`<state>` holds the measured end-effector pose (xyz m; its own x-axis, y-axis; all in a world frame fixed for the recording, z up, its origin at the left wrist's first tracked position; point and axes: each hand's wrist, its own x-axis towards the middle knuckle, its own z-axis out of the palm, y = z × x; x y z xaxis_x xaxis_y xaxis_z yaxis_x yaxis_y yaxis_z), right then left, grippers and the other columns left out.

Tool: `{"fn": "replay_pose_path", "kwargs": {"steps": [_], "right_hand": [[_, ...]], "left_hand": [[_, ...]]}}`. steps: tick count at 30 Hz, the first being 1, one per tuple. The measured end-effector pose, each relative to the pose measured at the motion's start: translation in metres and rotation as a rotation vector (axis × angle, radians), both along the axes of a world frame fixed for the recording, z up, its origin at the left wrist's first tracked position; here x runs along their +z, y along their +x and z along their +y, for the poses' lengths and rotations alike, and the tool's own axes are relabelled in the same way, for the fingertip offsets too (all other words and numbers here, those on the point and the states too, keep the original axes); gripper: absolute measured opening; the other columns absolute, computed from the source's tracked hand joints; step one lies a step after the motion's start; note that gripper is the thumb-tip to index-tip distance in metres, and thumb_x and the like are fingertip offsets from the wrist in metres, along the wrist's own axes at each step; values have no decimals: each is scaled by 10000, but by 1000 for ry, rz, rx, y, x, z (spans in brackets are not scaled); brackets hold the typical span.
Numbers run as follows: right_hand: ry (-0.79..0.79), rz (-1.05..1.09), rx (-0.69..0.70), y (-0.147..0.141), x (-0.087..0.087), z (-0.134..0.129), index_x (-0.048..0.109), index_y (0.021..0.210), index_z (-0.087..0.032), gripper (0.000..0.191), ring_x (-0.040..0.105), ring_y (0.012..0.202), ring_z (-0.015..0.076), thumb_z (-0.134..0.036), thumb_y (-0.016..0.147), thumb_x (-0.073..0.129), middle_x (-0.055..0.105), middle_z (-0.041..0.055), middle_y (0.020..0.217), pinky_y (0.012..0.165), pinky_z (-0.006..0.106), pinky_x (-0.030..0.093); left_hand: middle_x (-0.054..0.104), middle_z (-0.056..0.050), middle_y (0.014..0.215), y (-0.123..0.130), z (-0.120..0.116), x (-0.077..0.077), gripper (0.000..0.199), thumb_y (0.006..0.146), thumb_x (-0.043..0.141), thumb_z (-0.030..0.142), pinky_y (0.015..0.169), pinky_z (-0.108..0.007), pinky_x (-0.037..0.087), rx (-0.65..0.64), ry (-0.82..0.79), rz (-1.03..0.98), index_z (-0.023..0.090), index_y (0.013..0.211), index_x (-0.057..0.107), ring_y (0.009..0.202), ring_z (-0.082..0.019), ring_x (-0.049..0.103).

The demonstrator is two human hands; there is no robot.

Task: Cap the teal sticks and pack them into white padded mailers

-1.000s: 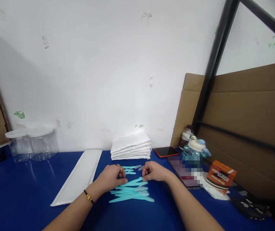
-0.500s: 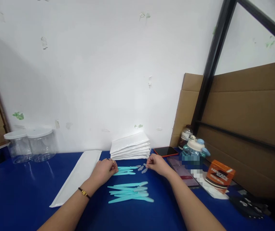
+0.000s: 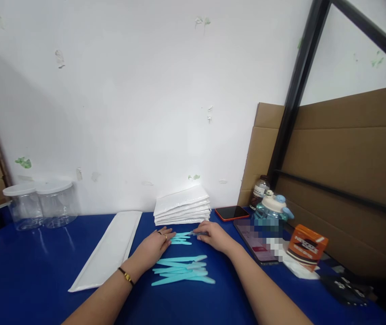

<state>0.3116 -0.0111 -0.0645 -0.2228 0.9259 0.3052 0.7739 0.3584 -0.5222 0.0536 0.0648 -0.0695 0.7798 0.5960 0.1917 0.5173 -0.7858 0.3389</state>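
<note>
Turquoise eyebrow razors [image 3: 182, 243] lie in a small row under and beside my left hand [image 3: 155, 246]. Its fingers and thumb are closed over the handle ends; how many handles they grip is hidden. At the razors' right-hand tips, my right hand [image 3: 209, 234] pinches a translucent blade cap [image 3: 195, 233], which meets the tip of the farthest razor as far as I can see. Nearer to me lies a second group of turquoise razors [image 3: 179, 271], several of them, overlapping, with translucent caps over their right ends.
Behind my hands stands a stack of white padded mailers [image 3: 182, 205]; another white mailer [image 3: 108, 253] lies at left. Two clear jars [image 3: 57, 210] stand farther left. On the right are phones [image 3: 232, 212], a water bottle [image 3: 271, 210], an orange box [image 3: 307, 248] and a black item [image 3: 345, 289].
My left hand has slid right, farther over the razor handles. My right hand has moved left toward the razor tips, covering the spot where loose caps lay.
</note>
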Motion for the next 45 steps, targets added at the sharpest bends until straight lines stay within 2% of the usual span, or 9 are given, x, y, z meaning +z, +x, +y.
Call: {"fn": "replay_pose_path", "kwargs": {"steps": [6, 11, 17, 21, 28, 32, 36, 39, 45], "right_hand": [[26, 50, -66, -1, 15, -11, 695, 942, -218, 221, 569, 881, 176, -284, 734, 656, 590, 53, 979, 801, 272, 433], [-281, 10, 142, -11, 24, -24, 694, 801, -183, 267, 539, 664, 121, -339, 595, 761, 581, -5, 738, 569, 194, 395], [-413, 90, 68, -17, 13, -20, 659, 737, -150, 191, 480, 520, 91, -286, 621, 723, 558, -23, 593, 464, 178, 339], [-375, 132, -12, -8, 11, -15, 650, 700, -148, 132, 533, 550, 113, -249, 632, 700, 618, 2, 614, 479, 183, 358], [-87, 93, -274, 9, 11, -9, 673, 742, -147, 118, 565, 633, 129, -216, 647, 671, 651, 32, 721, 552, 196, 403], [-221, 114, -78, -5, 19, -18, 682, 773, -157, 195, 545, 610, 119, -310, 653, 696, 623, 12, 690, 521, 189, 394], [-406, 74, 135, -24, 21, -26, 687, 748, -164, 262, 517, 564, 105, -365, 593, 747, 588, -13, 631, 496, 184, 380], [-411, 57, 126, -30, 17, -24, 676, 734, -161, 188, 498, 538, 93, -304, 622, 724, 566, -22, 612, 489, 180, 374], [-372, 47, 96, -30, 14, -20, 643, 701, -152, 135, 481, 512, 90, -273, 662, 690, 553, -19, 584, 468, 178, 351]], "left_hand": [[527, -60, 1260, -3, -6, 13, 386, 855, 441, 348, 984, -330, 344, 35, 38, -104, 237, 1217, 516, 1143, -209, 475], [623, -15, 908, -4, -19, 25, 218, 758, 549, 395, 752, -248, 419, -32, -80, -62, 226, 865, 636, 855, -169, 557], [609, 6, 756, 2, -23, 23, 162, 726, 553, 348, 577, -213, 362, -7, -169, 58, 203, 745, 624, 686, -133, 537], [612, 12, 717, -1, -15, 27, 121, 730, 548, 302, 589, -222, 345, 53, -85, 49, 206, 698, 615, 664, -131, 538], [639, -9, 816, -12, 4, 26, 126, 734, 539, 278, 652, -243, 365, 224, 18, 11, 218, 793, 632, 755, -160, 565], [630, -10, 841, -10, -7, 30, 205, 735, 549, 339, 664, -244, 376, 165, -1, -45, 222, 886, 622, 773, -162, 563], [612, 11, 739, -9, -20, 31, 278, 689, 591, 447, 560, -207, 374, -39, -239, 19, 209, 827, 632, 662, -130, 541], [609, 14, 705, -8, -22, 27, 282, 661, 613, 447, 513, -195, 348, -88, -307, 81, 197, 787, 644, 623, -118, 522], [615, 8, 684, -6, -23, 32, 213, 720, 544, 383, 514, -200, 339, -23, -247, 69, 187, 729, 627, 599, -116, 515]]}}
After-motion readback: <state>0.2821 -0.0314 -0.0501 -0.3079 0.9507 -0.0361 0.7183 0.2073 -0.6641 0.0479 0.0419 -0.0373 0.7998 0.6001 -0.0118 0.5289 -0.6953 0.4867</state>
